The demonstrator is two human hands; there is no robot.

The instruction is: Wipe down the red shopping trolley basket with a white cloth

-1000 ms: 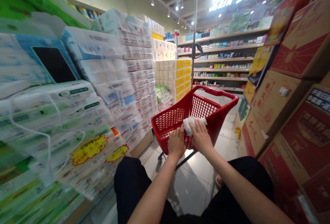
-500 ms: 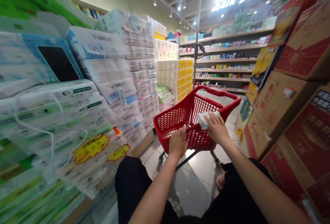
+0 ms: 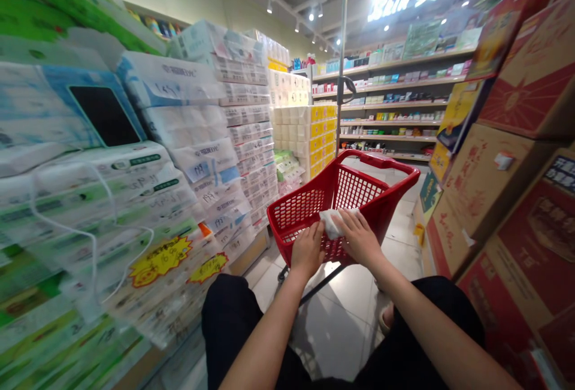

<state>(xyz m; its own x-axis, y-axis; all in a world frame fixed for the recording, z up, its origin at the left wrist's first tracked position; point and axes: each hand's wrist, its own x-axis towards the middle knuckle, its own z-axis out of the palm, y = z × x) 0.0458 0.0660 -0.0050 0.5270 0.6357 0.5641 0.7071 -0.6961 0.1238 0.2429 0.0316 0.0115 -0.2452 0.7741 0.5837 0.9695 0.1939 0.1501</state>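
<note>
A red plastic shopping cart (image 3: pixel 395 189) with perforated basket walls stands in front of me on thin metal legs with casters. My left hand (image 3: pixel 308 252) is closed over the near rim of its basket, fingers curled inward. Just right of it, my right hand (image 3: pixel 360 239) presses a crumpled white cloth (image 3: pixel 331 224) onto that same rim. The cloth lies under the right fingers and reaches almost to the left fingertips. The part of the rim beneath the cloth is hidden.
Tall stacks of packaged tissues (image 3: pixel 202 168) line the left side, with a black-screened phone (image 3: pixel 105 115) on them and a white cable (image 3: pixel 96 246). Cardboard boxes (image 3: pixel 483 180) rise close on the right. Behind the cart are a metal pole (image 3: pixel 342 36) and stocked shelves (image 3: pixel 395 106).
My right hand has slid left along the near rim with the white cloth, coming close to my left hand. My left hand keeps its hold, and the cart has barely moved.
</note>
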